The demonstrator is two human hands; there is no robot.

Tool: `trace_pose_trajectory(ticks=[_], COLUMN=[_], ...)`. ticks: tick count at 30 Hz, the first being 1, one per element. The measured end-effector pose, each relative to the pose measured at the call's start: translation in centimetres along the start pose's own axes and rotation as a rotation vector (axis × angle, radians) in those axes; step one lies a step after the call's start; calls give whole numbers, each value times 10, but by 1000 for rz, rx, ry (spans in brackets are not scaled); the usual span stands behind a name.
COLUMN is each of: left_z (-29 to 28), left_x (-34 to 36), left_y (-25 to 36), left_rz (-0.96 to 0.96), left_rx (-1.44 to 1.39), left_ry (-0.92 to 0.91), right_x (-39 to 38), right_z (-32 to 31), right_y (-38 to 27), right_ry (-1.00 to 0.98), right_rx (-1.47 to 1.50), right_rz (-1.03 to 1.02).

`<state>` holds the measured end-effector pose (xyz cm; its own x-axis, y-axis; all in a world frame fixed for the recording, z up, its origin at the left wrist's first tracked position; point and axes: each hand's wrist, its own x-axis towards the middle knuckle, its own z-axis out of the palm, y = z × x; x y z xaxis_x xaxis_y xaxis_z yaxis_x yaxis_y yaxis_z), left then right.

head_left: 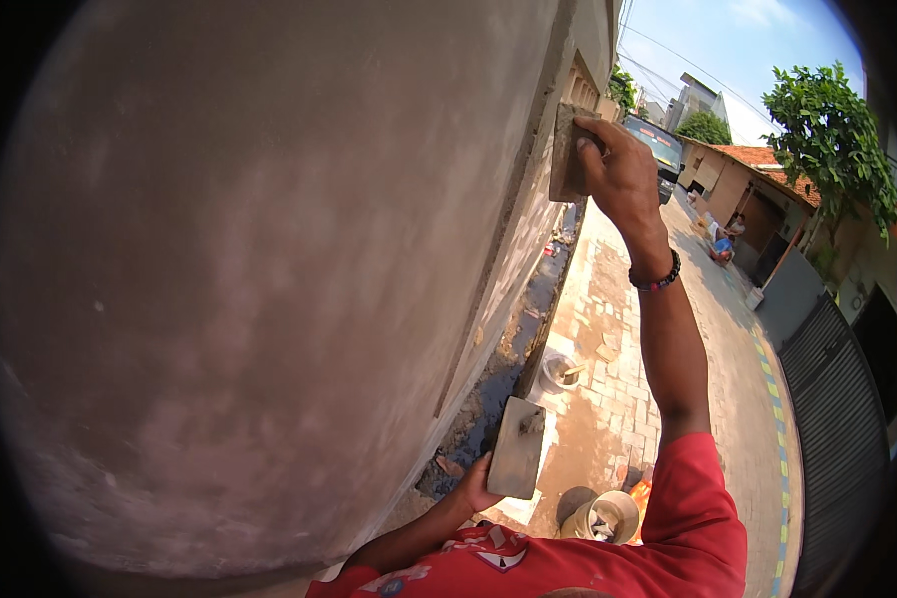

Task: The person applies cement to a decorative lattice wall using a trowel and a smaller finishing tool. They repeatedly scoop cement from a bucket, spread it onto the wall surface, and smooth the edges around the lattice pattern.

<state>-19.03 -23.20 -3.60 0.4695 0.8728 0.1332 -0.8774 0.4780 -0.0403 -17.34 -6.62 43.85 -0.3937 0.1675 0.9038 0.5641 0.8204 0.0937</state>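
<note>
Clearly, the fingers [598,128] of the right hand [623,184] are clamped on a flat rectangular float [566,164] — grey-brown and stained — by the far edge of a tall wall [269,279], while the left hand [478,485] grips the side of a pale grey board [515,458] with a dark smear near its top. The wall is plastered smooth in patchy brown-grey; beside it lie a dark, wet gutter [488,394] and sunlit paving [623,399] with two buckets [613,516], and farther off stand a vehicle [656,148], a leafy tree [827,125] and a ribbed gate [837,389].

right fingers [598,129] high, left fingers [480,470] low
</note>
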Motion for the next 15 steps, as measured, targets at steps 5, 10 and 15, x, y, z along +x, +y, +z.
trace_pose_trajectory(ticks=[5, 10, 15], left_z=[18, 13, 10], left_x=[-13, -17, -21], left_y=[1, 4, 6], left_rz=[57, 118, 156], left_rx=[14, 28, 44], left_ry=[7, 37, 57], right_x=[83, 120, 60], right_z=[-13, -12, 24], right_y=[57, 50, 30], right_ry=[48, 52, 61], right_rx=[420, 687, 543], right_rz=[142, 47, 110])
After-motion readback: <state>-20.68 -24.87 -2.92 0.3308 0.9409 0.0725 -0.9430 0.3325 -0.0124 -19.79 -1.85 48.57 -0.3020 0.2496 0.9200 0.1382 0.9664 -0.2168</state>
